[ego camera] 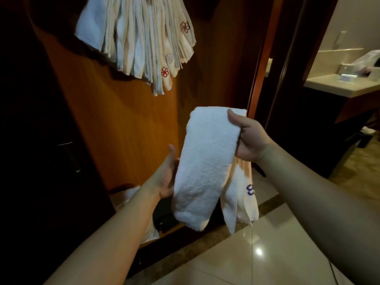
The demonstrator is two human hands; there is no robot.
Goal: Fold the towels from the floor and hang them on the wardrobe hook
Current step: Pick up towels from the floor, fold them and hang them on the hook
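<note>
A white folded towel (207, 167) hangs lengthwise between my hands in the middle of the view, with a blue embroidered mark on a loose corner at its lower right. My right hand (248, 136) grips its upper right edge, thumb on top. My left hand (166, 175) is flat against the towel's left side, fingers extended. Several folded white towels (141, 40) with red flower marks hang in a bunch at the top, against the wooden wardrobe panel (115, 124). The hook itself is out of view.
More white cloth (127, 198) lies low inside the wardrobe behind my left forearm. A dark wardrobe door (37, 140) stands at the left. A glossy tiled floor (257, 254) lies below, and a bathroom counter (339, 87) shows at the right.
</note>
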